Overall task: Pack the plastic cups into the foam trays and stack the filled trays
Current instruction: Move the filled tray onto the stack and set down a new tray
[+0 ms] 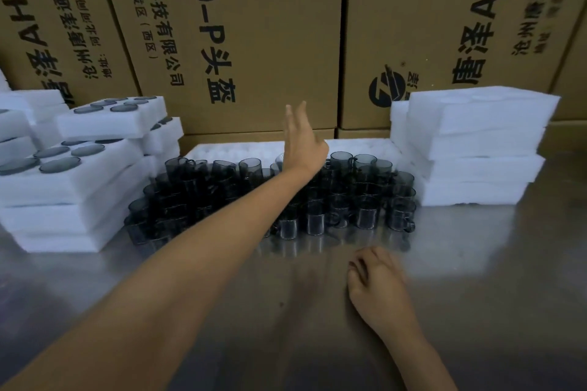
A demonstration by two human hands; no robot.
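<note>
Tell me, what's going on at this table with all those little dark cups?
A person is packing smoky plastic cups into white foam trays. The left hand reaches open over the cups toward an empty tray behind them; the right hand rests on the metal table. Filled trays are stacked left, unfilled foam right.

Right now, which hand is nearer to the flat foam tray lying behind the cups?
Left. The left hand is stretched out over the cups, its fingers open above the tray. The right hand rests on the table, on the near side of the cups.
</note>
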